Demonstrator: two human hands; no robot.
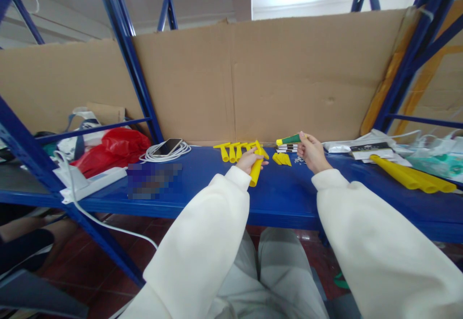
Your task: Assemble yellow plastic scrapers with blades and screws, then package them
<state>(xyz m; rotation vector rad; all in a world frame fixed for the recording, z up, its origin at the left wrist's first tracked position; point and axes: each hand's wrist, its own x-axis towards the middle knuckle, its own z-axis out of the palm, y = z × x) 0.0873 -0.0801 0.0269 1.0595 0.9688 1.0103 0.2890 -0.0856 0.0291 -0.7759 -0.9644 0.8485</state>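
My left hand (pixel 249 160) is closed round a yellow tube-shaped piece (pixel 256 172), its wide end pointing down toward the shelf's front edge. To the right, my right hand (pixel 311 152) pinches a green tool with a yellow tip (pixel 289 140), which points left. Several yellow pieces with tube ends (pixel 232 153) stand in a row behind and left of my left hand. Between the hands lie small flat yellow pieces (pixel 282 159), with a stack of black-and-white strips (pixel 287 149) behind them. Tiny metal bits (pixel 298 160) lie beside my right hand.
The blue shelf (pixel 213 191) has a cardboard back panel (pixel 289 77) and blue posts. A phone (pixel 168 147) rests on a coiled white cable at left, near a red bag (pixel 115 150) and a white power strip (pixel 97 184). Long yellow cones (pixel 412 176) lie at right.
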